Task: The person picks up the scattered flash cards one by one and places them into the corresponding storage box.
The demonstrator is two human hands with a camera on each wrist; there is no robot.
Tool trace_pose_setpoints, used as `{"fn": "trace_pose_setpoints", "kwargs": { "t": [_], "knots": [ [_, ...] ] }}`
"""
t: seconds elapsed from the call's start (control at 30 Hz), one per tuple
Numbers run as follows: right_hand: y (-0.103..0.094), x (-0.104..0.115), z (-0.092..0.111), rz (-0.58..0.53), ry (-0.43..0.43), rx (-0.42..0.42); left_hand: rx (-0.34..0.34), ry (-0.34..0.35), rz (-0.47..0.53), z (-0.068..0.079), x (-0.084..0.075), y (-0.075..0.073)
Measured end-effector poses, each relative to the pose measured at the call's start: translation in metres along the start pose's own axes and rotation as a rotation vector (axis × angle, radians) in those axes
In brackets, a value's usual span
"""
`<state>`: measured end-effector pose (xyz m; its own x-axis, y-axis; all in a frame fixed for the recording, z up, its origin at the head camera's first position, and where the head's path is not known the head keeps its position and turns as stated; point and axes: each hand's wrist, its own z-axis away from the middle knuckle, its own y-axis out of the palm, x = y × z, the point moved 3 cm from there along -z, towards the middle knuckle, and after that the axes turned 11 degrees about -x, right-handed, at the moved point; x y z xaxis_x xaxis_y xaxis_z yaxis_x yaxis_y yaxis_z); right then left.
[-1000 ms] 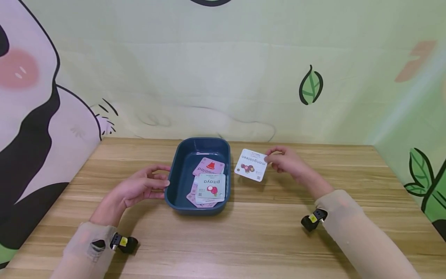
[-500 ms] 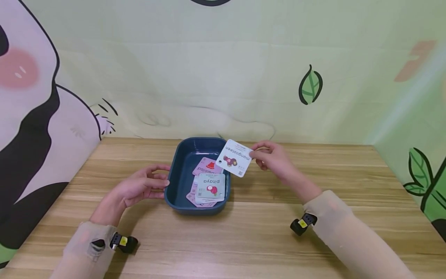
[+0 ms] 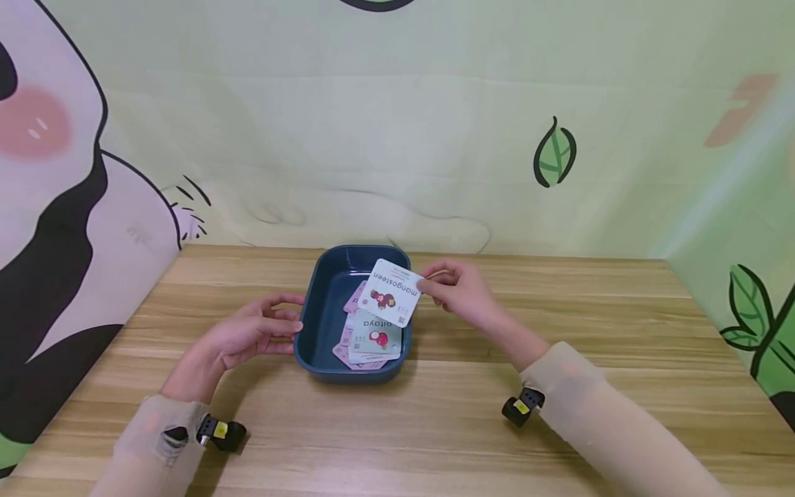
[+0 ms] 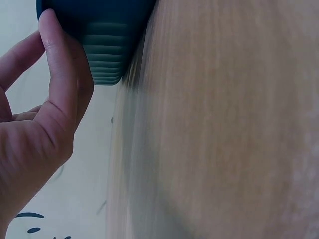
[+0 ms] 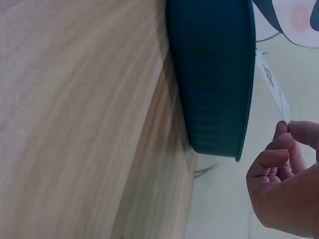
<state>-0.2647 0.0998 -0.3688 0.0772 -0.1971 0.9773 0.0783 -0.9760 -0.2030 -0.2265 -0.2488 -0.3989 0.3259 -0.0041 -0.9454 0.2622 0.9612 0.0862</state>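
Observation:
A dark blue rectangular plastic box [image 3: 321, 345] stands on the wooden table, several picture cards lying in its right half. Topmost among these is a pitaya card [image 3: 376, 339], partly covering pink cards [image 3: 351, 301]. My right hand [image 3: 462, 293] pinches a white mangosteen card [image 3: 390, 293] by one edge between thumb and fingers. That card is tilted over the right side of the box, above the other cards. Against the box's left wall, near the rim, rest the fingertips of my left hand [image 3: 257, 330]; its fingers are only slightly bent, as the left wrist view also shows.
The wooden table [image 3: 348, 442] extends around the box on both sides and toward the front. Behind it hangs a pale green backdrop [image 3: 397, 138] with a cartoon panda and leaves. Small black cameras are strapped to both sleeves.
My right hand has moved left with the mangosteen card, from the table's right side to over the box. The card now partly hides those below it. My left hand stays at the box.

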Motion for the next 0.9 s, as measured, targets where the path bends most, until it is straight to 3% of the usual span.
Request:
{"fn": "trace_pose_setpoints", "kwargs": {
  "t": [0.3, 0.67, 0.9],
  "knots": [
    [0.014, -0.002, -0.001, 0.08, -0.04, -0.004, -0.01, 0.001, -0.011, -0.001, 0.0, 0.0],
    [0.022, -0.003, -0.002, 0.222, -0.175, 0.007, -0.009, 0.004, -0.014, -0.001, 0.0, 0.0],
    [0.018, -0.004, 0.0, 0.265, -0.131, 0.018, -0.002, 0.017, -0.009, -0.001, 0.001, 0.002]
  ]
}}
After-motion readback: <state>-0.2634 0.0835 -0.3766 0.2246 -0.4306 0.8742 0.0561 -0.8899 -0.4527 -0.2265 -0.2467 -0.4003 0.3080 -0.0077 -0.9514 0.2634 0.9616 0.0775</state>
